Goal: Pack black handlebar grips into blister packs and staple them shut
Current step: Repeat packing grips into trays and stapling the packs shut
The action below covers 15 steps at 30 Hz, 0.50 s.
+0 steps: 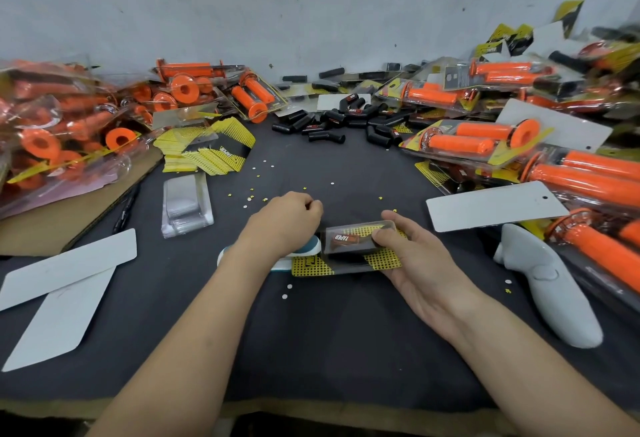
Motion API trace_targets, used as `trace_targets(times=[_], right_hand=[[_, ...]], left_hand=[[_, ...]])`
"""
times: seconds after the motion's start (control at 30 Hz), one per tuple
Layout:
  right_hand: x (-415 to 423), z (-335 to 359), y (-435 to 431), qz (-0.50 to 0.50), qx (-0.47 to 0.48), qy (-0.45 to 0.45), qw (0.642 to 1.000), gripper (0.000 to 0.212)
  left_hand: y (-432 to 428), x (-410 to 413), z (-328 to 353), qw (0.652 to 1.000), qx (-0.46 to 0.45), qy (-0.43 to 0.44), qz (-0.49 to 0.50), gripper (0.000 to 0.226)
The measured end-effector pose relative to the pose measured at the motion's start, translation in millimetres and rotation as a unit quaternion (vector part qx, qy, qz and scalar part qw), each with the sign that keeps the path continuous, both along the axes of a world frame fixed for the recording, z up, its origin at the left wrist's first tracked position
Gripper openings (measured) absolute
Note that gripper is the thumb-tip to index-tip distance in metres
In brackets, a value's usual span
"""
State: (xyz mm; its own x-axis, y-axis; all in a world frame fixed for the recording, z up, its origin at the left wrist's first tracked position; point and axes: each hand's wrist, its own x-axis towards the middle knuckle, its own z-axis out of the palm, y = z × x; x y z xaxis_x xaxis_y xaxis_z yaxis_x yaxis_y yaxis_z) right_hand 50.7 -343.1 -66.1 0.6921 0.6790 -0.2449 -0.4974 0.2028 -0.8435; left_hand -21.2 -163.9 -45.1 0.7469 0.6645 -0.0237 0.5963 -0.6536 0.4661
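A clear blister pack (349, 246) with a yellow-and-black card and a black grip inside lies on the dark table (311, 332) in front of me. My right hand (412, 260) holds its right end, thumb on top and fingers underneath. My left hand (287, 221) is curled over a blue-and-white stapler (277, 260) at the pack's left edge. Loose black grips (346, 117) lie in a heap at the back of the table. Several empty clear blisters (187, 208) are stacked to the left, behind them a pile of yellow cards (204, 152).
Packed orange grips fill a heap on cardboard at the left (69, 131) and a heap at the right (519, 145). White backing cards lie at the front left (65, 280) and right (491, 208). A white controller (547, 291) rests at the right. Small paper dots are scattered about.
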Motion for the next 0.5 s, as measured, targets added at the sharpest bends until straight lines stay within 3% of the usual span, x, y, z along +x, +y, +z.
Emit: trace_targets(times=[0.17, 0.33, 0.43, 0.5], right_hand=[[-2, -2, 0, -0.003, -0.01, -0.005, 1.0, 0.042], [0, 2, -1, 0.017, -0.023, -0.004, 1.0, 0.038], [3, 7, -3, 0.014, -0.15, -0.161, 0.975, 0.039], [6, 10, -6, -0.01, -0.237, -0.317, 0.918, 0.043]], left_hand=[[-5, 0, -5, 0.998, 0.054, 0.025, 0.013, 0.037], [-5, 2, -7, 0.998, 0.054, 0.042, 0.016, 0.036], [-4, 3, -7, 0.997, 0.048, 0.054, 0.012, 0.035], [-3, 4, -9, 0.997, 0.051, 0.053, 0.008, 0.032]])
